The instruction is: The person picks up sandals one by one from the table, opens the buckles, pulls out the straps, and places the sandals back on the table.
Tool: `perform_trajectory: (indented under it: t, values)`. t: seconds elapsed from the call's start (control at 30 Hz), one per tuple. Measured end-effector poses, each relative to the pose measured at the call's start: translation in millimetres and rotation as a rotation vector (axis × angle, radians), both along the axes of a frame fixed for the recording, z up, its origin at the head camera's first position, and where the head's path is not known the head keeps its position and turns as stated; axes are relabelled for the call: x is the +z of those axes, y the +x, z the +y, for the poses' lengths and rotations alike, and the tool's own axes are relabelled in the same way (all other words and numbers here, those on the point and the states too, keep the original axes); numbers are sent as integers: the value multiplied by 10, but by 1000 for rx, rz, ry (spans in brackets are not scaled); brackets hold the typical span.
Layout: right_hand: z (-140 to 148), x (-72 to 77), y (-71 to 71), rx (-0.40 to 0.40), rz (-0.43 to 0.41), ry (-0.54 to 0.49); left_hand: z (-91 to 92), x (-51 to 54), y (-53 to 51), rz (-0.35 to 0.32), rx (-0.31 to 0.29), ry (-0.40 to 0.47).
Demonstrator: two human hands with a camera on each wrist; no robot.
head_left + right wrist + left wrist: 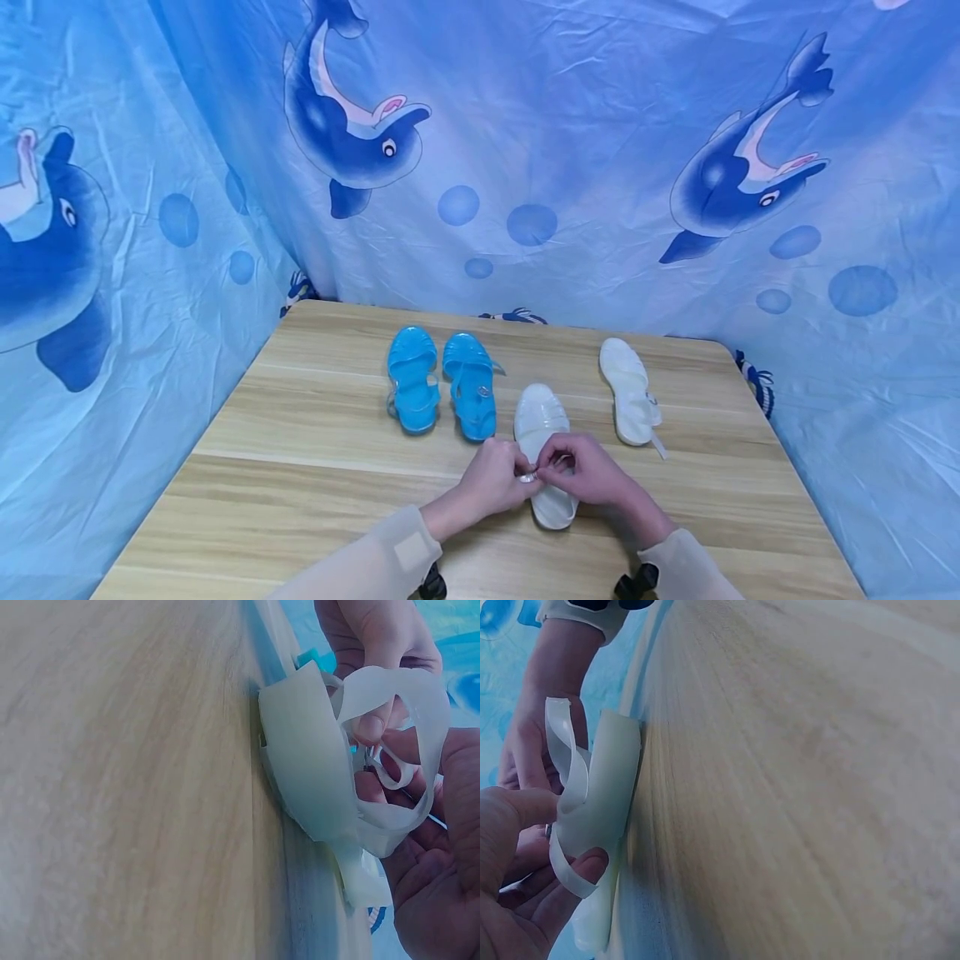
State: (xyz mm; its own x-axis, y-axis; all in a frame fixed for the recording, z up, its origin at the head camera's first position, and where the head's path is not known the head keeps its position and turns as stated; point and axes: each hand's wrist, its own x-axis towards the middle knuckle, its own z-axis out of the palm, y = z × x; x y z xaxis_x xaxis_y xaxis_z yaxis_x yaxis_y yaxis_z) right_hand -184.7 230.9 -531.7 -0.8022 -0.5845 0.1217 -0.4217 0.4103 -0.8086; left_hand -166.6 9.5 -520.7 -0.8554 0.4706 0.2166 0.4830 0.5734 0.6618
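A white sandal (pixel 542 415) lies on the wooden table, its toe pointing away. Over its ankle part, my left hand (pixel 495 479) and my right hand (pixel 588 473) meet, fingertips nearly touching. In the left wrist view, the left hand (pixel 517 862) pinches a thin strap (pixel 568 876) beside the sandal's heel (pixel 615 769). Seen from the right wrist, the right hand (pixel 442 855) and the other hand's fingers pinch around a small metal buckle (pixel 367 756) inside the strap loops (pixel 429 712). Fingers partly hide the buckle.
Two blue sandals, one (pixel 414 379) at the left and one (pixel 471 385) nearer the middle, lie behind my left hand. Another white sandal (pixel 632 392) lies at the back right with its strap loose. A blue dolphin-print cloth (pixel 495 150) hangs behind the table (pixel 300 425).
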Motion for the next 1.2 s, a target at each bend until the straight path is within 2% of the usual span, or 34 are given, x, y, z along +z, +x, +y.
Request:
perform_trajectory:
  t: [0.2,0.57,0.73,0.97,1.2]
  values:
    - [19,-9,-4,2,-22,-7,-2,1,0,-28,-4,11]
    - [-36,56,30,-25,-21,-5,6,-11,6,4,-12,2]
    - [-28,21,13,-20,-23,-4,-3,-6,7,14,-13,4]
    - [7,-39,0,-10,-43,-33,-3,-9,11,-20,-11,18]
    - [-11,79,30,-24,-23,14,1,-13,11,7,-6,21]
